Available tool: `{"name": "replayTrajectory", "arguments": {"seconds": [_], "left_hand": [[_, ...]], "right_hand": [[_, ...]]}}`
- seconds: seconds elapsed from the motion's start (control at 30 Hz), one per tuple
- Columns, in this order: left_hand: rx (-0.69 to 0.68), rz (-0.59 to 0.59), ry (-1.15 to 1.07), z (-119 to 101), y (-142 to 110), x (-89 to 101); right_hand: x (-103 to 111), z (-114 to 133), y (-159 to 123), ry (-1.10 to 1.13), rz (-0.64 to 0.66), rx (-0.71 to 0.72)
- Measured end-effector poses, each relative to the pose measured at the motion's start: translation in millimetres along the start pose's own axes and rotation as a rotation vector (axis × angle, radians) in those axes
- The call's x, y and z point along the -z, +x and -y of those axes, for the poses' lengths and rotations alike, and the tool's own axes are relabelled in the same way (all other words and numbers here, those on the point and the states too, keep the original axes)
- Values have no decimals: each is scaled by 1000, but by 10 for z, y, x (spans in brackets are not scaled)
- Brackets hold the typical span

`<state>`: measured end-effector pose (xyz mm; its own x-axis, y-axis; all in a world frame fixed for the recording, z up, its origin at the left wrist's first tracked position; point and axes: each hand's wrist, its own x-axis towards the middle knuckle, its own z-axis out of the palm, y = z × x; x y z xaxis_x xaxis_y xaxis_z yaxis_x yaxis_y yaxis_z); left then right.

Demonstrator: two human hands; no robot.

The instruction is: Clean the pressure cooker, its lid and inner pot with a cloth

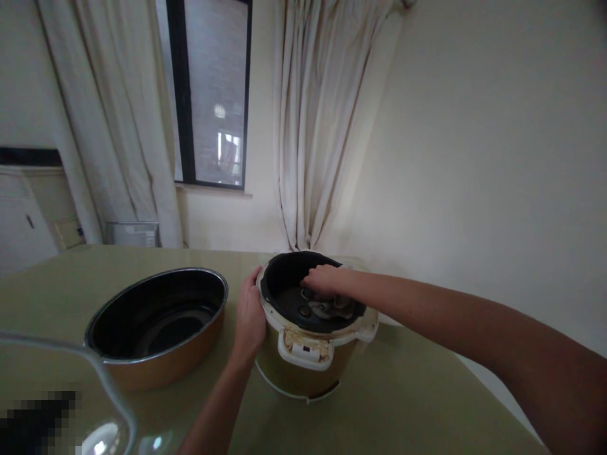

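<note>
An electric pressure cooker point(310, 390), with a white rim, a gold body and a dark interior, stands upright before me. My left hand point(250, 311) grips its left side near the rim, fingers behind and thumb on the near edge. Inside the cooker, my right hand point(323, 280) is closed and reaches in from the right. A crumpled greyish cloth point(332, 308) lies beneath and beside that hand, bunched against the cooker's floor. Rusty brown stains mark the front handle point(306, 355). A gold inner pot point(171, 366) with a black inside sits to the left.
A pale cable point(102, 366) curves across the lower left. The cooker and pot stand on a green-covered table point(403, 404). Behind it are curtains point(313, 126), a window point(215, 95) and a bare wall point(497, 158). A white cabinet point(28, 215) stands at far left.
</note>
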<state>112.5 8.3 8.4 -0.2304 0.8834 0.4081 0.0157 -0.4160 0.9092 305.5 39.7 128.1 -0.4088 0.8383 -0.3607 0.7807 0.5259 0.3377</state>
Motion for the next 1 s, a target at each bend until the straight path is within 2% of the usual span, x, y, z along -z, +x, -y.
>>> {"name": "replayTrajectory", "arguments": {"seconds": [0.13,0.23,0.43,0.57,0.63,0.73,0.87,1.0], "left_hand": [[4,-16,-10,-14,-5,-9],[-5,-21,-26,-14,-12,-19],[16,-4,-50,14,7,-27],[11,-26,-62,47,32,-25],[11,-19,-74,69,39,-20],[2,-9,-64,89,36,-6],[-28,9,-23,71,11,11],[-27,-1,2,38,-2,10]], "right_hand": [[48,93,-186,92,217,30],[76,190,-217,285,288,88],[-24,311,2,641,200,212],[-141,355,202,762,85,285],[-172,374,252,778,33,274],[-152,396,238,725,24,244],[-50,379,106,631,71,272],[-5,233,-65,494,185,263]]}}
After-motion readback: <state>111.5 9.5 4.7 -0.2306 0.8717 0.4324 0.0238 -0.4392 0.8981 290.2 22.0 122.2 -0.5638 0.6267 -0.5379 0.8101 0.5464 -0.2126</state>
